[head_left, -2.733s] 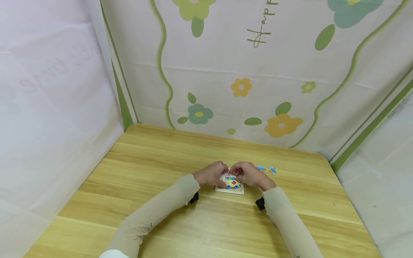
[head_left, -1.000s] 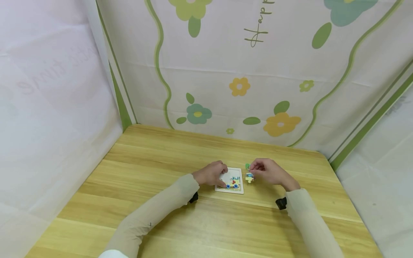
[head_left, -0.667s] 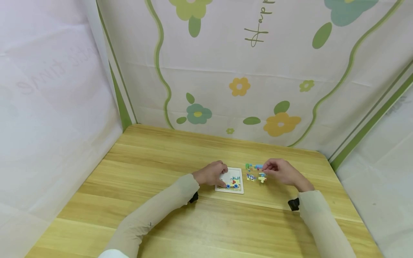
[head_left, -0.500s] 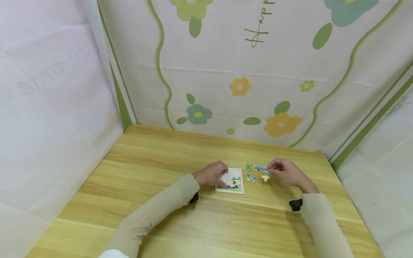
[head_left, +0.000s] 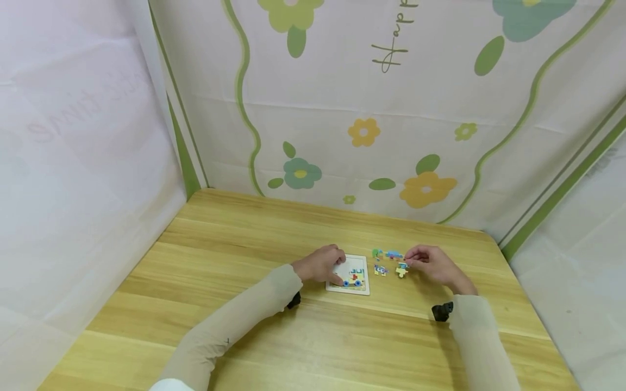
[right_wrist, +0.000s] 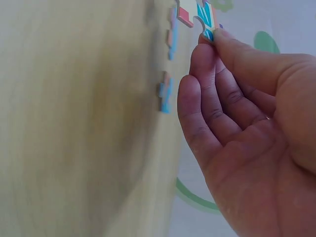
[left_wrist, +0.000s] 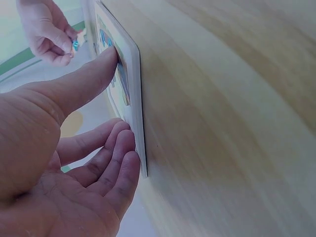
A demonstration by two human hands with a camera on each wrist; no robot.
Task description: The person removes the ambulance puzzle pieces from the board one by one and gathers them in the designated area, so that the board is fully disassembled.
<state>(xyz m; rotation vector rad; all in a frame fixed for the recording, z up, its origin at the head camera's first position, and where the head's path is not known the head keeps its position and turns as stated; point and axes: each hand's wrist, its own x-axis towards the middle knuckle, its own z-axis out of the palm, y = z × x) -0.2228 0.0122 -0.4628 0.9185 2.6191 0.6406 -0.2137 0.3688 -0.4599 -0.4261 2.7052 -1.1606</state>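
Note:
A small square jigsaw puzzle board point(head_left: 349, 265) with a white frame lies flat on the table. Part of a yellow vehicle with blue wheels and a red cross fills its lower right; its upper part is plain white. My left hand point(head_left: 319, 263) holds the board at its left side, thumb pressing on the face and curled fingers against the edge. Right of the board, my right hand point(head_left: 432, 264) pinches a yellow and blue puzzle piece point(right_wrist: 206, 19) between thumb and fingertips, above the table. Part of that piece is cut off in the right wrist view.
Between board and right hand lie loose pieces: a green one point(head_left: 376, 253), a blue one point(head_left: 393, 254) and a purple-and-yellow one point(head_left: 381, 270). The wooden table point(head_left: 313, 347) meets a flower-printed curtain point(head_left: 313, 136) at the back; white cloth hangs at both sides.
My right hand has gone from over the board to the right, past the loose pieces, with the puzzle piece pinched; most recently it shifted slightly. My left hand has stayed on the board.

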